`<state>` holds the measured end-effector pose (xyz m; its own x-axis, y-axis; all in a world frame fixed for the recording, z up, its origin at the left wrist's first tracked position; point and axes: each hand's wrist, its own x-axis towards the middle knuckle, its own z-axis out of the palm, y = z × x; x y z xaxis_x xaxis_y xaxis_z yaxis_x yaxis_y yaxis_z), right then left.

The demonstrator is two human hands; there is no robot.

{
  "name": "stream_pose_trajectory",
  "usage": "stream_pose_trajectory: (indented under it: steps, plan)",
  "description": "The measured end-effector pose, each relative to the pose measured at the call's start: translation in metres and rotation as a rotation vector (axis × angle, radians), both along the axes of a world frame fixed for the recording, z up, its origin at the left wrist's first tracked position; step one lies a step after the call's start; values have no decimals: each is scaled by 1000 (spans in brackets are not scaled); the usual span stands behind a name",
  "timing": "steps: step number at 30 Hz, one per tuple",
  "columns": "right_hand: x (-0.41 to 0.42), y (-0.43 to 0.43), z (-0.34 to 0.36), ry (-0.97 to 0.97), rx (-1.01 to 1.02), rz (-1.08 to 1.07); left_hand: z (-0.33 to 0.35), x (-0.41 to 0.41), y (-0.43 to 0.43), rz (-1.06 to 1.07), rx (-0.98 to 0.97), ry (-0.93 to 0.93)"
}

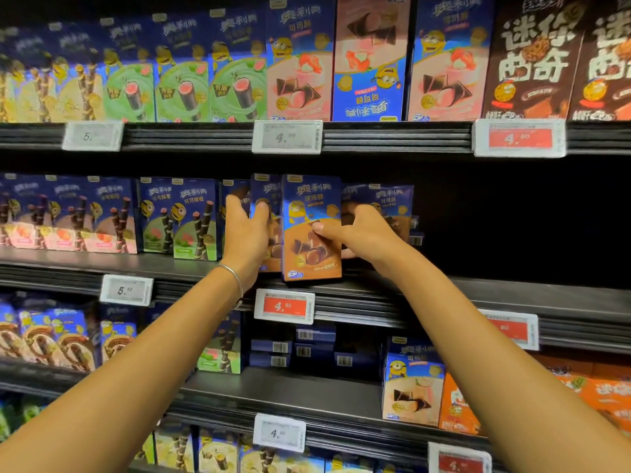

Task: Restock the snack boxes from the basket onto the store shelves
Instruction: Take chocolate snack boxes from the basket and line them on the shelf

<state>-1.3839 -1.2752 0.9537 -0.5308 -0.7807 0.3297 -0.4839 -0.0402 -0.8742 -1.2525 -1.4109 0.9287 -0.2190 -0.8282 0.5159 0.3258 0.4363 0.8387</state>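
A blue and brown chocolate snack box (309, 206) stands upright at the front edge of the middle shelf (512, 295). My right hand (358, 233) grips its right side, thumb across the front. My left hand (246, 230), with a bracelet on the wrist, holds a second matching box (264, 192) just left of and behind the first. Another such box (386, 199) stands further back on the right. The basket is not in view.
Rows of blue snack boxes (194, 220) fill the middle shelf to the left. To the right of my hands the shelf is dark and bare. Price tags (284, 306) hang along the shelf edges. More boxes (413, 380) stand on the shelves above and below.
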Motion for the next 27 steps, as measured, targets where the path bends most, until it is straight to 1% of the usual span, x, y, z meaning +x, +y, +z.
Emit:
stream_pose_trajectory:
  steps: [2,4,6,9,12,16,19,21,23,25,27]
  plan:
    - [-9,3,2,-33,-34,-61,-1,7,-8,64,-20,4]
    - [-17,5,3,-45,-76,-168,-1,15,-18,115,-44,11]
    - [-24,4,2,4,-73,-300,0,23,-24,146,-58,38]
    - [-23,-5,-3,135,31,-408,3,32,-29,155,-48,73]
    - [-19,-19,-8,203,135,-419,4,36,-28,134,-32,78]
    - [-19,-46,-4,315,352,-391,4,38,-24,113,-2,63]
    - [-21,-66,-4,314,413,-403,2,38,-22,110,-4,38]
    - [-21,-79,-4,368,369,-455,1,39,-22,105,-11,20]
    - [-21,-88,-5,457,263,-548,1,40,-22,99,-18,24]
    - [-20,-95,-5,458,228,-576,1,42,-22,95,-22,35]
    - [-19,-100,-6,443,241,-561,3,43,-24,90,-24,49]
